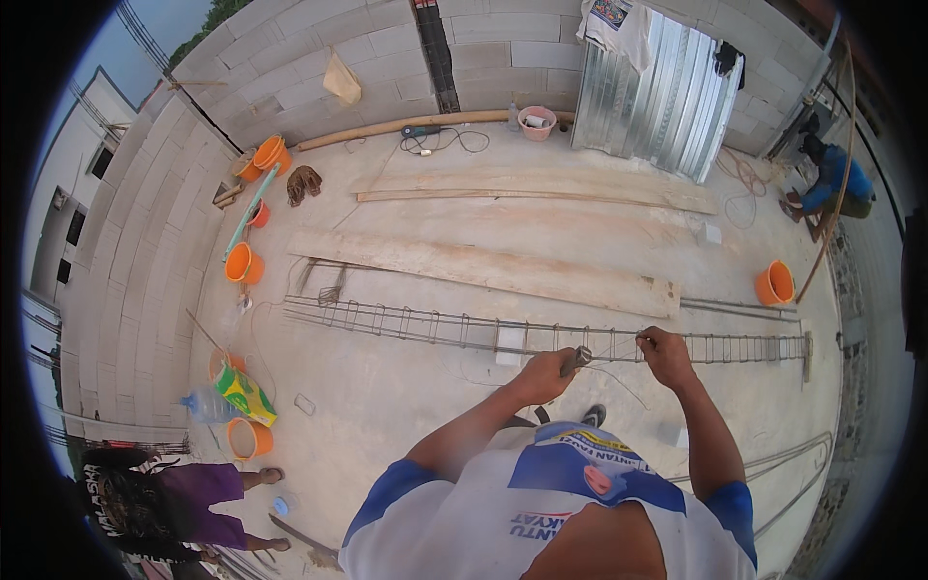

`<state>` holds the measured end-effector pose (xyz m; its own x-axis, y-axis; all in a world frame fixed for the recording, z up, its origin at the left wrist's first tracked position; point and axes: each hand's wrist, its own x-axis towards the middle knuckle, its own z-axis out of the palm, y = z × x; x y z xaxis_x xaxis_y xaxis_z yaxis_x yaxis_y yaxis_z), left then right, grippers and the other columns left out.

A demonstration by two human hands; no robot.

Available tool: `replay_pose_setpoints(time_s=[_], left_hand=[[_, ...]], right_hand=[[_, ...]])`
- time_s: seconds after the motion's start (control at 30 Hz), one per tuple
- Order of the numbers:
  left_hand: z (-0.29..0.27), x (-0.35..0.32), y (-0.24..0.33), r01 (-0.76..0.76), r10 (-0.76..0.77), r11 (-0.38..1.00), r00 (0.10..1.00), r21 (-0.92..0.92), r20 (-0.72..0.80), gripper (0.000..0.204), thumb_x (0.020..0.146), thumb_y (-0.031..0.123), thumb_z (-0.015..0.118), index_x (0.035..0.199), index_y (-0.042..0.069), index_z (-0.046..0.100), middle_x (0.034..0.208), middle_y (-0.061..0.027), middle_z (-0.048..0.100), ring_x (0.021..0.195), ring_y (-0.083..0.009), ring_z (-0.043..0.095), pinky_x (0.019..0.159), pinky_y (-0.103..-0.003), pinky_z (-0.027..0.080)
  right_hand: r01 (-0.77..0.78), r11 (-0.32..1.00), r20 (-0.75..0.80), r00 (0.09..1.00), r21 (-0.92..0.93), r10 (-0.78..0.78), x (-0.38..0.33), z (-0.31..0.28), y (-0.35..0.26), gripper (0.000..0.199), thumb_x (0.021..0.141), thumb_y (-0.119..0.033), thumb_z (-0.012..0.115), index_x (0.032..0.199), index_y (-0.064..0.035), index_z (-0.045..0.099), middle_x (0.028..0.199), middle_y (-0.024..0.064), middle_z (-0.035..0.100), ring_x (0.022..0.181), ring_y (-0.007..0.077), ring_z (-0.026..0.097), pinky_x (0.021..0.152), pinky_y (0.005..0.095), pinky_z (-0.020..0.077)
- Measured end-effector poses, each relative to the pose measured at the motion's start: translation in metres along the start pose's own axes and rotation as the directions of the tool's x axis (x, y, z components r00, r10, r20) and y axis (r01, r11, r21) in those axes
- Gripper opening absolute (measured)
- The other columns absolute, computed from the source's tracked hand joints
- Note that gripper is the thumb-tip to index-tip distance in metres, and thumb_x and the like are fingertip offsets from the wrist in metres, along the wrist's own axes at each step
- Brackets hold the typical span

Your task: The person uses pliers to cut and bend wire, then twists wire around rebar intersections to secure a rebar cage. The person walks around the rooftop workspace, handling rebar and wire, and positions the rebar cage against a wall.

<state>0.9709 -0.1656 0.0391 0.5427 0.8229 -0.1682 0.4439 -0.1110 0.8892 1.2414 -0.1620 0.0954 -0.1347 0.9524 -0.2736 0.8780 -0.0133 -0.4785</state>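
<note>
Rebar cage (pixel 557 336): lay lengthwise across the concrete floor (pixel 406 425), directly before both hands, with a pale block (pixel 509 343) showing among its bars. Saw a long plank (pixel 483 271) close along the far side and a second plank (pixel 522 187) farther off, both roughly parallel. Noted an orange bucket (pixel 775 283) past the right end, and bent bars (pixel 797 448) on the near right. To the left, saw a green-and-yellow sack (pixel 245 391) beside a bluish bottle (pixel 207 404). Farther back, saw corrugated metal sheets (pixel 643 106) leaning on the block wall (pixel 387 58). Noted one person (pixel 836 179) crouched at far right, another in purple shorts (pixel 208 493) at lower left. Close by, saw loose thin wire (pixel 619 379) curving near the cage. With the left hand (pixel 544 377), grasped a dark metal tool (pixel 577 361) at the near edge. Held the right hand (pixel 667 356) at the bars, fingers curled inward; could not tell whether closed around wire or bar.
</note>
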Motion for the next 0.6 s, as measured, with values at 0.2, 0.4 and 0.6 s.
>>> replay_pose_setpoints(time_s=[0.2,0.4,0.6], left_hand=[[0.002,-0.006,-0.027,0.078,-0.071,0.994,0.993,0.071,-0.091,0.028,0.093,0.022,0.050,0.108,0.001,0.058,0.101,-0.0235,0.064,0.092,-0.0428,0.060,0.079,-0.045,0.048],[0.001,-0.008,-0.045,-0.007,-0.015,0.990,0.988,-0.141,-0.152,0.025,0.088,0.022,0.055,0.097,-0.001,0.057,0.087,-0.0208,0.063,0.081,-0.0358,0.059,0.074,-0.043,0.045],[-0.021,-0.019,-0.025,0.050,-0.019,0.980,0.987,-0.192,0.160,0.036,0.090,0.026,0.056,0.112,-0.002,0.059,0.107,-0.0202,0.065,0.103,-0.0314,0.061,0.090,-0.039,0.046]], right_hand=[[0.193,0.979,0.530,0.838,-0.067,-0.129,-0.017,-0.013,-0.028,0.025,0.080,-0.027,0.068,0.093,-0.0060,0.073,0.086,0.0138,0.071,0.078,0.0267,0.067,0.074,0.0355,0.0518],[-0.020,0.959,0.315,0.946,0.281,-0.072,-0.009,-0.037,-0.023,0.026,0.079,-0.018,0.069,0.095,0.0022,0.069,0.081,0.0077,0.068,0.074,0.0146,0.060,0.068,0.0291,0.0488],[-0.150,0.927,0.268,0.962,0.344,0.056,0.000,-0.044,-0.012,0.026,0.077,-0.022,0.070,0.092,-0.0006,0.071,0.082,0.0102,0.068,0.076,0.0205,0.062,0.072,0.0339,0.0492]])
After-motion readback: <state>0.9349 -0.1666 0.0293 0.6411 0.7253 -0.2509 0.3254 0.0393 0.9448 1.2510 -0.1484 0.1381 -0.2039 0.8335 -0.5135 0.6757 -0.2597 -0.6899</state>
